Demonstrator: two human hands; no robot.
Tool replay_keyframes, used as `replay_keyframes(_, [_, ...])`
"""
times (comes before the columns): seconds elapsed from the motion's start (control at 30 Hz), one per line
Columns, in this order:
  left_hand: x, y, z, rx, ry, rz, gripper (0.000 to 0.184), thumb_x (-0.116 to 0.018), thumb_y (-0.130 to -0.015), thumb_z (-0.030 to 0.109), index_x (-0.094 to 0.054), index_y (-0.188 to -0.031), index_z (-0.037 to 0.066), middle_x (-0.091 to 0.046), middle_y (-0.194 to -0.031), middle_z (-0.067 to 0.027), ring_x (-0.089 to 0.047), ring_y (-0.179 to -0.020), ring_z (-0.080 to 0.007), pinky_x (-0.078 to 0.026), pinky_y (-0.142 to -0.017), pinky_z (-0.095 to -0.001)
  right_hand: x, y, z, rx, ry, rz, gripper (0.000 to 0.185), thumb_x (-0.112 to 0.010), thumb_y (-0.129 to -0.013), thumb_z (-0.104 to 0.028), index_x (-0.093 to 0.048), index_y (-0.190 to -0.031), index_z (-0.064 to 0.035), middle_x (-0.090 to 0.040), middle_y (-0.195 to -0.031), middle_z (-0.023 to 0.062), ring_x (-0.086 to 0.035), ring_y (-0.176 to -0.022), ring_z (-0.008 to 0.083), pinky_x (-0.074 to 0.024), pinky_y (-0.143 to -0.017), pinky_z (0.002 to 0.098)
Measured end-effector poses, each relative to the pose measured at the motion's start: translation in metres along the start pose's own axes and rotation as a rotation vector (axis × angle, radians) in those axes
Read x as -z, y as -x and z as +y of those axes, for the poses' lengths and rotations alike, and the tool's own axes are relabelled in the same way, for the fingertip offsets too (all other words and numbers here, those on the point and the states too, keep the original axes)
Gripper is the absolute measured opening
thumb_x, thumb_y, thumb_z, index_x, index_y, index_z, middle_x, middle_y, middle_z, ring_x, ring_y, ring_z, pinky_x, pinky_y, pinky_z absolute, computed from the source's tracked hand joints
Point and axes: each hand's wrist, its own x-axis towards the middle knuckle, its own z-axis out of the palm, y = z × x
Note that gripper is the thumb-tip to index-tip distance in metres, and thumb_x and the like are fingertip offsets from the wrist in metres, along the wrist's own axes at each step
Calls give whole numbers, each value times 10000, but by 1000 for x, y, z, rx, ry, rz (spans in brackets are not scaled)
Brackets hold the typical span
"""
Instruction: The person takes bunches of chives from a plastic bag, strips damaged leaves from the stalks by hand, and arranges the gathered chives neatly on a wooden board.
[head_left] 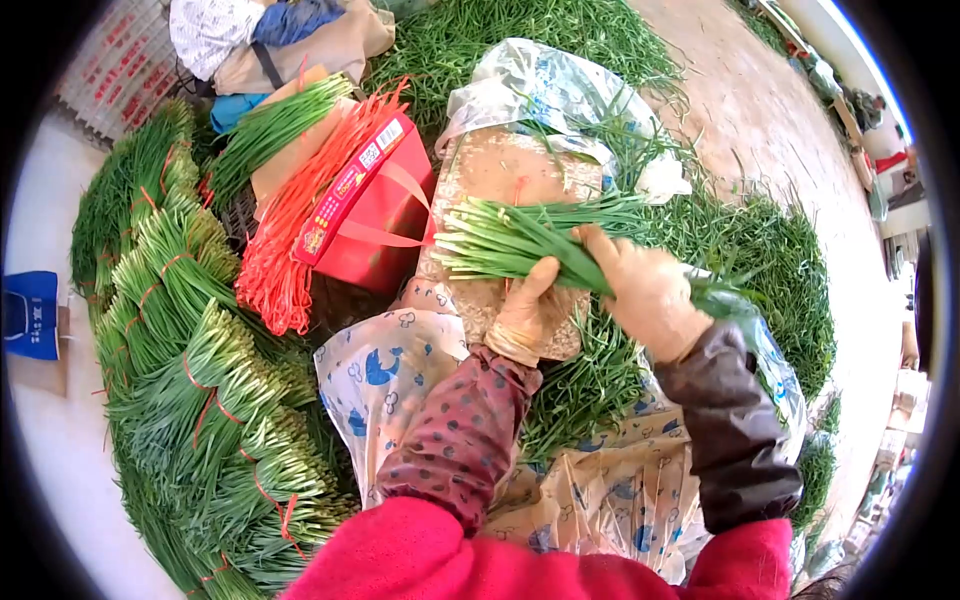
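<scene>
A loose bunch of garlic chives (515, 235) lies crosswise over a worn board, pale stem ends to the left and green leaves to the right. My left hand (528, 312), in a pale glove, grips the bunch from below with the thumb up along its near side; its other fingers are mostly hidden. Farther right, my gloved right hand (645, 290) is closed around the leafy part. Under the bunch, the board (520, 165) shows soil and wet marks.
Tied chive bundles (215, 400) are stacked at left. Red ties (290, 235) drape over a red box (375, 250). Clear plastic (540, 80) covers the board's far end. Loose leaves (770, 270) heap at right, and patterned plastic sheeting (390, 370) lies over my lap.
</scene>
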Motion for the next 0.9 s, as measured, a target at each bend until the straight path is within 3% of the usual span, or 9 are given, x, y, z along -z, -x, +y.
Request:
replay_keyframes(0.13, [22,-12,-8,86,3,39,600,-706,-856,222,-414,-1365,92,-538,-1309,-97,-552,-1153,-220,-499,-928,-414,-20,-52,37,168,59,20,501,-604,-738,-39,-475,-1216,-112,-623,-888,110,-656,-755,296,-511,-578,400])
replay_keyframes(0.2, [36,-12,-8,347,-329,231,539,-687,-861,164,-445,-1329,49,-538,-1304,-111,-582,-1077,-189,-510,-868,-375,-43,-79,49,183,55,-70,471,-604,-743,-45,-497,-1193,-134,-632,-914,96,-656,-792,310,-517,-620,406])
replay_keyframes(0.27, [45,-9,-1,368,-379,275,461,-668,-852,101,-493,-1271,18,-616,-1152,-116,-620,-955,-172,-521,-778,-324,-80,-98,59,219,33,-58,473,-608,-746,-47,-501,-1196,-144,-635,-937,87,-651,-837,306,-516,-671,405])
replay_keyframes(0.33, [47,-5,19,366,-655,416,416,-663,-836,66,-528,-1226,17,-660,-918,-93,-644,-788,-173,-518,-661,-281,-108,-109,57,185,80,-152,516,-618,-757,-45,-498,-1242,-173,-638,-1012,74,-622,-975,287,-482,-839,398])
replay_keyframes(0.37, [56,-4,19,87,-710,533,383,-639,-831,27,-541,-1201,21,-645,-760,-86,-627,-640,-167,-487,-560,-242,-131,-112,63,169,63,-134,575,-644,-736,-39,-483,-1274,-165,-628,-1041,77,-605,-1002,286,-478,-845,396])
replay_keyframes(0.53, [75,-25,55,-296,-1008,801,347,-649,-867,56,-532,-1193,38,-640,-730,-80,-539,-517,-95,-391,-429,-227,-152,-106,58,61,-5,-176,702,-652,-712,-5,-437,-1360,-172,-613,-1086,88,-581,-1040,290,-459,-873,386])
replay_keyframes(0.73, [73,-64,69,4,-1688,837,447,-711,-840,180,-547,-1210,-11,-637,-648,-69,-579,-487,-111,-426,-461,-271,-166,-96,66,175,-27,59,635,-596,-742,-1,-465,-1333,-193,-614,-1115,61,-588,-1026,262,-434,-885,377])
replay_keyframes(0.87, [105,-69,74,-173,-1542,794,329,-727,-834,207,-642,-1060,-17,-623,-601,-73,-557,-455,-114,-413,-447,-268,-166,-94,65,150,-58,55,638,-595,-733,7,-468,-1327,-187,-612,-1125,62,-586,-1028,264,-429,-893,383])
replay_keyframes(0.9, [67,-61,79,-159,-1132,847,251,-707,-853,192,-663,-1001,-6,-602,-576,-56,-488,-411,-96,-376,-428,-230,-168,-94,67,145,-62,48,664,-597,-736,7,-453,-1350,-199,-610,-1134,61,-586,-1036,262,-429,-898,378])
